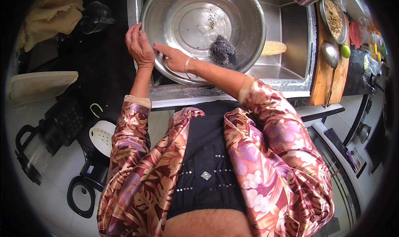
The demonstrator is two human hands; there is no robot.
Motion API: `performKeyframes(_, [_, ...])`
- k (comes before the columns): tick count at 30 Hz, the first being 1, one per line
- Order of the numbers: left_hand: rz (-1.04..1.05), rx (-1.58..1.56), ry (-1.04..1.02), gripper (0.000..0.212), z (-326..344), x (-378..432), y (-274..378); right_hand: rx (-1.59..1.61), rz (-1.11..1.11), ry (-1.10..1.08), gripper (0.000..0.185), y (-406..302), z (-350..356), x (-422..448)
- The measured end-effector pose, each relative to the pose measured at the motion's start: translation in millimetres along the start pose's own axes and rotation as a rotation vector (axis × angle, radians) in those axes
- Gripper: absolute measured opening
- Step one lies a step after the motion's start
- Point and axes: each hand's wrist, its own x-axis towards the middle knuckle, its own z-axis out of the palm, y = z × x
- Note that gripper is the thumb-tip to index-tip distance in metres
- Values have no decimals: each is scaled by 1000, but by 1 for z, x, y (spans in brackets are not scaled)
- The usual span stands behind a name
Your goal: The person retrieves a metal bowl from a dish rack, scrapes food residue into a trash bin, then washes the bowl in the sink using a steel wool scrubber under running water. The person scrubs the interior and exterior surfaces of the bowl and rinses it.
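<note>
A large stainless steel basin stands tilted over the metal sink. My left hand is at the basin's left rim, its palm and fingers along the outside. Just inside that rim is my right hand, with a bracelet at the wrist; its fingertips are slightly blurred, and whether it pinches anything is hidden. A dark scouring pad of metal wool lies in the basin, with dark bits scattered on the bottom. Part of a loofah shows in the sink, right of the basin.
On the right, a wooden board carries a metal ladle, a bowl of crumbly food and a green fruit. To the left are a beige cloth, a glass jug, a plastic tray and a white perforated basket.
</note>
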Motion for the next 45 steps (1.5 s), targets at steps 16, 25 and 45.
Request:
performKeyframes(16, [5, 34, 8, 34, 1, -1, -2, 30, 1, -311, 60, 4, -25, -33])
performKeyframes(25, [12, 32, 8, 37, 3, 1, -3, 134, -55, -95, 48, 13, -13, -23])
performKeyframes(45, [-12, 36, 35, 37, 7, 4, -5, -35, -135, -47, 51, 17, -10, -40])
